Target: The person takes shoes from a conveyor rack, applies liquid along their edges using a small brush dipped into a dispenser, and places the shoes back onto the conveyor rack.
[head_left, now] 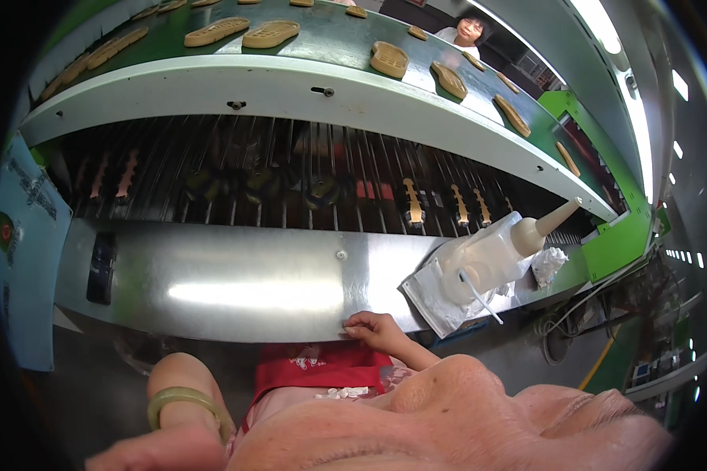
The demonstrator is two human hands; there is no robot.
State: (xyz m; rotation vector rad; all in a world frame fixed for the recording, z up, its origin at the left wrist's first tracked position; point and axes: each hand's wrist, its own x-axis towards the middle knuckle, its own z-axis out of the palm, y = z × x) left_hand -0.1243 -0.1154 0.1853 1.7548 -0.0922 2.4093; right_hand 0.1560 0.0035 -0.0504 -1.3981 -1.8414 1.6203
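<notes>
My right hand (375,330) rests at the near edge of the steel shelf (236,259), its fingers curled in and closed. What is inside them, if anything, is hidden. My left hand (161,449) is raised close to the camera at the lower left, smeared and partly cut off. A pale green bangle (182,395) circles that arm. To the right of my right hand stands a translucent squeeze bottle (483,263) with a long nozzle, on a whitish pad (436,302). A thin white stick (481,297) leans beside the bottle.
Tan shoe soles (271,34) lie on the green conveyor belt (334,47). Below it, a rod rack (291,212) carries soles and dark pieces. Crumpled white paper (548,267) sits right of the bottle. A blue board (31,251) stands left; a person (467,31) is across.
</notes>
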